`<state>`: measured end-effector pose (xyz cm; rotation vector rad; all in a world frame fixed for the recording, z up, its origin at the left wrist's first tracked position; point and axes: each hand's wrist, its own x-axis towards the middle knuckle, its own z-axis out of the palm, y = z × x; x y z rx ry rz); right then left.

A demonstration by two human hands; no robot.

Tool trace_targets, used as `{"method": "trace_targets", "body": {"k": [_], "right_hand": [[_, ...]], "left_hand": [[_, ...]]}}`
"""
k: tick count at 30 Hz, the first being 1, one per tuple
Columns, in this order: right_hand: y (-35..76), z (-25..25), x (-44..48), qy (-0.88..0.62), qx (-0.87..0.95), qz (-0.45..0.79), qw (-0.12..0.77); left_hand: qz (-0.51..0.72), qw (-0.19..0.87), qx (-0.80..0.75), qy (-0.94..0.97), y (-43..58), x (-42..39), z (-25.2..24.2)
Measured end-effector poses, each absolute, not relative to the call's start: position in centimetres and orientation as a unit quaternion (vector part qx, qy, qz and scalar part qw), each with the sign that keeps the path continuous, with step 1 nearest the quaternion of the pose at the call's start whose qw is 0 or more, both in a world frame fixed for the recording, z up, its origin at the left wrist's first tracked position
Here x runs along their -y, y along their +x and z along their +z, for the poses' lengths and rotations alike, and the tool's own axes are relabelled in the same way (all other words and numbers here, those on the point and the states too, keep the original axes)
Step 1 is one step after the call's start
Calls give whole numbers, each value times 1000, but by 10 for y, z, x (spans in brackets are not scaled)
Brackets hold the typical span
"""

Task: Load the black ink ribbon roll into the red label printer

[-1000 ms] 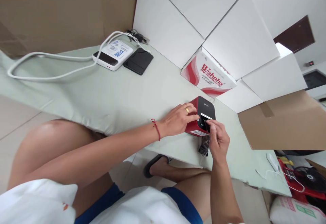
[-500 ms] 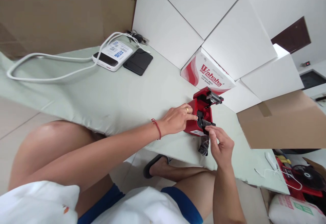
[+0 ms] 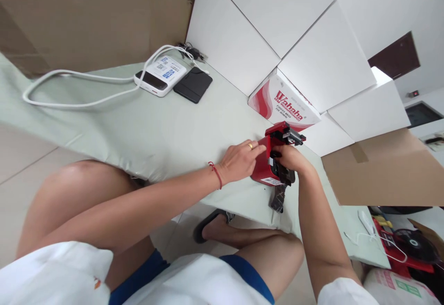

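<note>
A small red device that looks like a label printer (image 3: 261,162) stands on the covered table, its lid (image 3: 277,129) raised and its inside exposed. My left hand (image 3: 241,159) grips its left wall, with the fingertips at the upper rim. My right hand (image 3: 289,157) reaches into the open compartment from the right. Its fingertips are largely hidden in there, so what they touch does not show. A dark flap (image 3: 287,174) sits at the device's right side, below my right wrist. From the near end a black patterned strap (image 3: 278,198) hangs down over the table.
Behind the device lean a white-and-red Wahaha carton (image 3: 284,103) and large white boxes (image 3: 236,32). Further left lie a white power bank (image 3: 161,76) with a looped cable, a black flat case (image 3: 193,85) and keys (image 3: 192,51). Cardboard boxes (image 3: 381,171) flank both sides.
My right hand has moved from the dark flap at the near end up into the open compartment. The left fingertip has drawn back from the inside to the wall. The view has shifted slightly.
</note>
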<state>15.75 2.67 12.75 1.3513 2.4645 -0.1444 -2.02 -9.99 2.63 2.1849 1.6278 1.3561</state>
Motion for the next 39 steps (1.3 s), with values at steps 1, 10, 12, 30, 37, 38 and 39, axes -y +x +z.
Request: {"method": "trace_targets", "body": {"k": [1,10,12,30,37,38,39], "right_hand": [[157,127,-24,473,-865,-48,158],[263,185,13,504,-842,-176,-83],[295,193,11,531,-826,-184,-48],[277,92,19,507,-828,-234,49],[279,189,42,422,-834,-333,126],[274,197,41,427,-841,-320,89],[267,201,38,436,-849,-295,52]], "left_hand": [[456,58,-561,689,-23,98,28],[368,196,-666,618,-31,87,33],[361,200,-654,634,-27,88,32],[330,144,-586,725,-23,94,21],[344,128,-562,741,-18,97,19],[348,124,-560,741,-16,97,19],[355,117,-558,741,-15,99,20]]}}
